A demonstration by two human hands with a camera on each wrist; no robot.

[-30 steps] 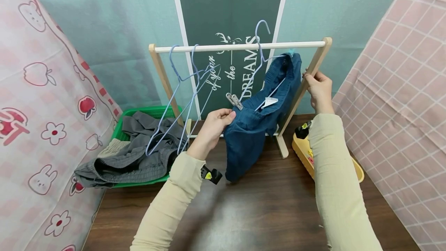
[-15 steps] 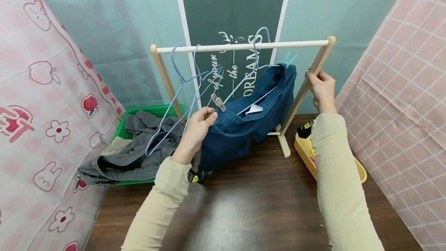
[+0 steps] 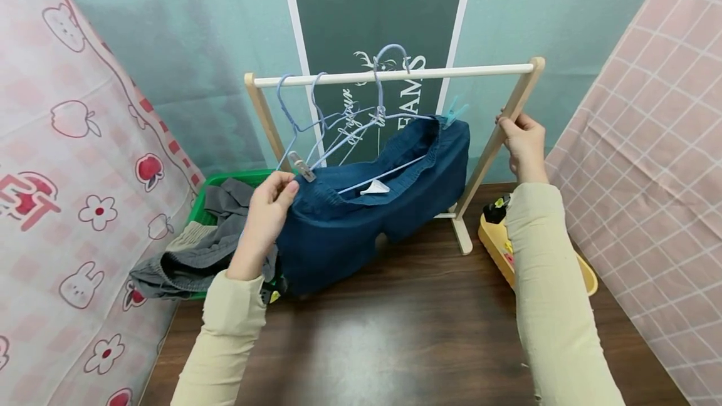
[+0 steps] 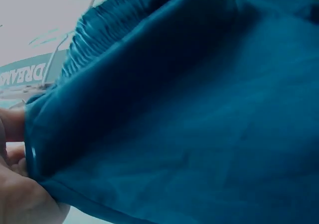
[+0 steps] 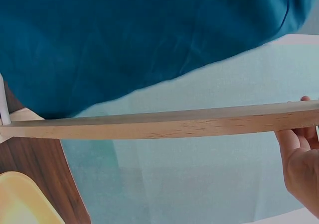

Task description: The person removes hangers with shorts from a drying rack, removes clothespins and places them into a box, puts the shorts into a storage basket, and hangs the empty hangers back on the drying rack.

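Dark blue shorts [image 3: 350,237] hang by their elastic waistband from a light blue wire hanger [image 3: 379,89] hooked over the white rail of a small clothes rack [image 3: 451,72]. A grey clothespin [image 3: 302,166] clips the waistband's left end to the hanger, and a turquoise clothespin [image 3: 451,115] clips its right end. My left hand [image 3: 267,215] pinches the left corner of the waistband, just below the grey clothespin; in the left wrist view the blue cloth [image 4: 189,124] fills most of the picture. My right hand [image 3: 524,143] grips the rack's right wooden upright [image 5: 174,123].
Two more light blue hangers [image 3: 284,102] hang at the rail's left. Behind my left arm a green basket [image 3: 197,208] holds grey clothing [image 3: 192,268]. A yellow tray [image 3: 496,252] with small coloured items stands right of the rack, partly behind my right sleeve.
My left hand has moved left, drawing the shorts out wide and sliding their hanger leftward along the rail. My right hand stays on the upright.
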